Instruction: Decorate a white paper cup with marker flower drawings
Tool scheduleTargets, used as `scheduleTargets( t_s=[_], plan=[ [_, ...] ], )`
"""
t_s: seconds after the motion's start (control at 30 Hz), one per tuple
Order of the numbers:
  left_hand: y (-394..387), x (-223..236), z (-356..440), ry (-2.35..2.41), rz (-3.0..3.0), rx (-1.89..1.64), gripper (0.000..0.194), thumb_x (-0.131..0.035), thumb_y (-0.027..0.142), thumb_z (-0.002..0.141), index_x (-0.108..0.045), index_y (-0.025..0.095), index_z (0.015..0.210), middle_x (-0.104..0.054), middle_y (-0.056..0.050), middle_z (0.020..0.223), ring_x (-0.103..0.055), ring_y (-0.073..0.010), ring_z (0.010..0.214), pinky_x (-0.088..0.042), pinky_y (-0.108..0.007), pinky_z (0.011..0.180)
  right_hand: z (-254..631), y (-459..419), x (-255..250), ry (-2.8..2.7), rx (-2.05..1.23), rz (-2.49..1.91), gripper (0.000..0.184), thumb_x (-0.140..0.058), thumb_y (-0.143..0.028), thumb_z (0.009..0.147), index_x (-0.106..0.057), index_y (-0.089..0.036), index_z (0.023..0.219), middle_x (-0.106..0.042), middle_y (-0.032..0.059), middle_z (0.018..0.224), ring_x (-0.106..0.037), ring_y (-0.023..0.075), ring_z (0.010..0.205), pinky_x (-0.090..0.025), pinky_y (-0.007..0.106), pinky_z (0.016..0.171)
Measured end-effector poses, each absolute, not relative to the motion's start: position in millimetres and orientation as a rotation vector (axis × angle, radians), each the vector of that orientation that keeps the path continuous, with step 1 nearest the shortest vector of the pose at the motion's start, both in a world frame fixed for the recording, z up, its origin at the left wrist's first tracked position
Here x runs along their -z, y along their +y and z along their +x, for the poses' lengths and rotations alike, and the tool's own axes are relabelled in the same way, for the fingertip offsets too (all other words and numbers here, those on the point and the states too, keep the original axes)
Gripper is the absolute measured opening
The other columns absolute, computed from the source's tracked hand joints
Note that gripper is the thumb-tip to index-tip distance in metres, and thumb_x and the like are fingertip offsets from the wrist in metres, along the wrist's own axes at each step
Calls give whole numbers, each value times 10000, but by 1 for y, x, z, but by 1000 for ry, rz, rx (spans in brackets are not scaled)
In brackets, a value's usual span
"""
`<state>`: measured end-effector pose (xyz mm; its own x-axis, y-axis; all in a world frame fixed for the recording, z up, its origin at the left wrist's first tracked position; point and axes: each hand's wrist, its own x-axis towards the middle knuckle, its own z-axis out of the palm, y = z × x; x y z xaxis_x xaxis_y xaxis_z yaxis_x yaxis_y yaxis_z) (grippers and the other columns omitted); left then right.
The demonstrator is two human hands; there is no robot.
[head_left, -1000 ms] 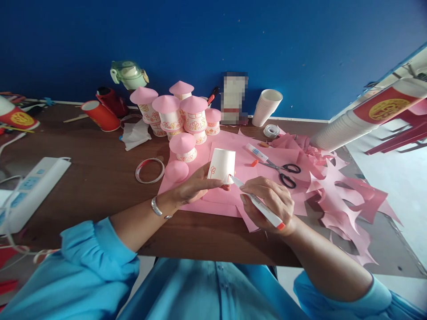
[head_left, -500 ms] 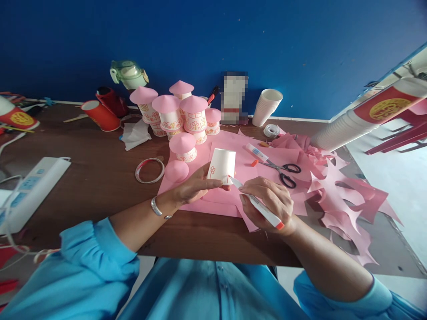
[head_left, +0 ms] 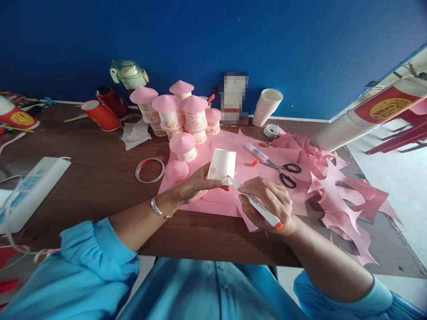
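My left hand (head_left: 196,184) grips a white paper cup (head_left: 223,163) from below and the side, above the pink paper (head_left: 213,199). A red-line flower shows at the cup's left, with a small red mark near its lower right. In my right hand (head_left: 268,200) is a white marker (head_left: 263,210) with a red end, its tip at that mark. Pink cone-roofed paper towers (head_left: 194,116) with drawn flowers stand just beyond. Close to my left wrist sits a small pink cone (head_left: 176,171). Black-handled scissors (head_left: 280,169) lie past my right hand, beside an orange cap (head_left: 254,163).
Pink scraps (head_left: 343,191) spread over the right side of the table. White cups (head_left: 267,106) are stacked by the wall, with a longer cup stack (head_left: 347,126) at right. A tape roll (head_left: 150,170) and a power strip (head_left: 36,186) lie left.
The marker and my right hand have shifted very slightly left, and the red mark at the cup's lower right looks a little different. My left hand holds the cup almost unmoved.
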<state>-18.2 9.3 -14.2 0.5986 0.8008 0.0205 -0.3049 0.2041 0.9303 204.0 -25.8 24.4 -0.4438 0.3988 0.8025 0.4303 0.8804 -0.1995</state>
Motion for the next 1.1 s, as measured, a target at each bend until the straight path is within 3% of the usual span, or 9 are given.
scheduleTargets(
  t_s=[1.1],
  plan=[
    [9, 8, -16, 517, 1066, -824, 330, -867, 367, 842, -705, 197, 1075, -704, -52, 1051, -663, -182, 943, -573, -321, 875, 204, -27, -25, -2048, 65, -600, 193, -644, -44, 946, -623, -161, 1098, -739, 53, 819, -734, 161, 700, -646, 277, 632]
  ],
)
